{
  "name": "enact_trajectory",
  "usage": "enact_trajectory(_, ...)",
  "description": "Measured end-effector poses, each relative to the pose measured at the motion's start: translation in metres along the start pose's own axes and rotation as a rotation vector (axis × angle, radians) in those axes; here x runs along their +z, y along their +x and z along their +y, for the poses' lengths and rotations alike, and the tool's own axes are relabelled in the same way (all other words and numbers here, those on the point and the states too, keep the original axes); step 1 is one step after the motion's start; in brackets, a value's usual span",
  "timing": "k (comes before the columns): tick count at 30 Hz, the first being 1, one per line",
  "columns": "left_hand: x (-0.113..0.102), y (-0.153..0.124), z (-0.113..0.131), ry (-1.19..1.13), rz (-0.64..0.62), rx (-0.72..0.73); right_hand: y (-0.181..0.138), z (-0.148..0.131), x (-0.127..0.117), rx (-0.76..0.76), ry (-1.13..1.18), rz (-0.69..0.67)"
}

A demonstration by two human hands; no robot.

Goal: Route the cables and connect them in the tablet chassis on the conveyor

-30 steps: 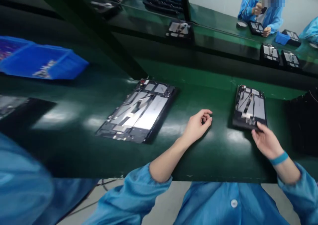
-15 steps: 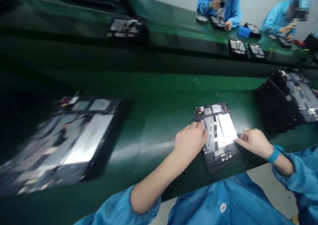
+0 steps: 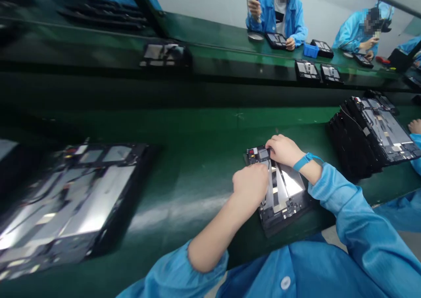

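An opened tablet (image 3: pixel 297 185) lies on the green table before me, its silver battery plates, dark cables and circuit board exposed. My left hand (image 3: pixel 250 183) is closed with curled fingers at the tablet's left side, gripping it by the edge; the fingertips are hidden. At the upper part of the tablet, my right hand (image 3: pixel 283 151) bends over with fingers pinched down on it. Whatever lies between those fingertips cannot be made out. A blue band (image 3: pixel 305 161) circles the right wrist.
On the left sits another opened tablet (image 3: pixel 115 179), apparently stacked. A tall stack of tablets (image 3: pixel 351 144) stands at right, near another person's hand (image 3: pixel 415 126). Beyond, a raised shelf (image 3: pixel 223 63) carries more tablets and a blue box (image 3: pixel 311 50); co-workers sit behind it.
My right hand has moved from the tablet's lower right edge up to its top part. The left hand stays at the left side. The view has shifted slightly.
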State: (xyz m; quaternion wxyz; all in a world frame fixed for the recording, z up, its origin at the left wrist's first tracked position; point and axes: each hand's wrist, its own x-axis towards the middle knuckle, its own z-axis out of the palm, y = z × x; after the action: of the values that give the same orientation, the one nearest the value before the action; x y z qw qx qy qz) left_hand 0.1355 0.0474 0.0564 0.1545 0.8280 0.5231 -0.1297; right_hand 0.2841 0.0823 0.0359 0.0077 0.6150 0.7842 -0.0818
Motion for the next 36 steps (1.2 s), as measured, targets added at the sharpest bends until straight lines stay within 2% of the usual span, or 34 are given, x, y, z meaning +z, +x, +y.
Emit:
enact_trajectory(4,0.005,0.003,-0.004,-0.07,0.039,-0.055,0.013,-0.011,-0.007,-0.017,-0.049,-0.06)
enact_trajectory(9,0.03,-0.012,-0.027,-0.246,0.186,-0.22,0.02,-0.018,-0.01,-0.006,-0.106,-0.102)
enact_trajectory(14,0.063,-0.024,-0.046,-0.589,0.352,-0.267,0.017,-0.009,0.001,-0.037,-0.123,-0.027)
enact_trajectory(18,0.078,-0.019,-0.047,-0.695,0.408,-0.249,0.019,0.005,0.014,-0.033,-0.112,0.11)
enact_trajectory(20,0.082,-0.016,-0.045,-0.706,0.428,-0.242,0.021,0.011,0.018,0.003,-0.051,0.127)
enact_trajectory(24,0.082,-0.017,-0.043,-0.731,0.464,-0.199,0.021,0.015,0.018,0.046,0.063,0.042)
enact_trajectory(29,0.08,-0.021,-0.049,-0.81,0.405,-0.172,0.006,0.013,0.017,0.07,0.156,0.014)
enact_trajectory(33,0.086,-0.03,-0.056,-0.837,0.331,-0.191,-0.007,0.014,0.025,0.054,0.364,0.157)
enact_trajectory(34,0.089,-0.034,-0.058,-0.784,0.34,-0.203,-0.009,0.013,0.028,0.058,0.435,0.207)
enact_trajectory(36,0.092,-0.04,-0.062,-0.61,0.437,-0.219,-0.012,0.01,0.032,0.086,0.579,0.275)
